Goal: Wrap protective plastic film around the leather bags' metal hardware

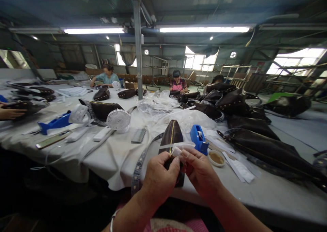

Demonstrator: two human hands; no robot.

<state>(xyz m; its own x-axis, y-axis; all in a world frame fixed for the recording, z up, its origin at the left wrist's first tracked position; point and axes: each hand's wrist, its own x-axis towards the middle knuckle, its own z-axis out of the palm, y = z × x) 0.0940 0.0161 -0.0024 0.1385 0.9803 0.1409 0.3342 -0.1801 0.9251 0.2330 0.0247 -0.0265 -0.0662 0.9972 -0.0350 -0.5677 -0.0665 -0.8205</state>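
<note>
My left hand (159, 176) is closed around a small dark brown piece (168, 161), most of it hidden by the fingers. With fingertips pinched together, my right hand (200, 165) grips a white wrapping strip (176, 151) against that piece. A dark brown bag (171, 131) with a gold zipper lies just beyond and beneath both hands. Its strap (138, 170), covered in clear plastic, curves down to the left over the table edge. Right of the bag stands a blue tape dispenser (198, 138), with a round dish of brown paste (216, 158) near my right hand.
White paper strips (238, 167) and several dark bags (270, 148) lie to the right. Clear plastic (158, 104) is heaped mid-table. A white fan (119, 119), a phone (52, 139) and another blue dispenser (55, 123) stand left. A co-worker's hand (11, 112) shows far left; others sit across.
</note>
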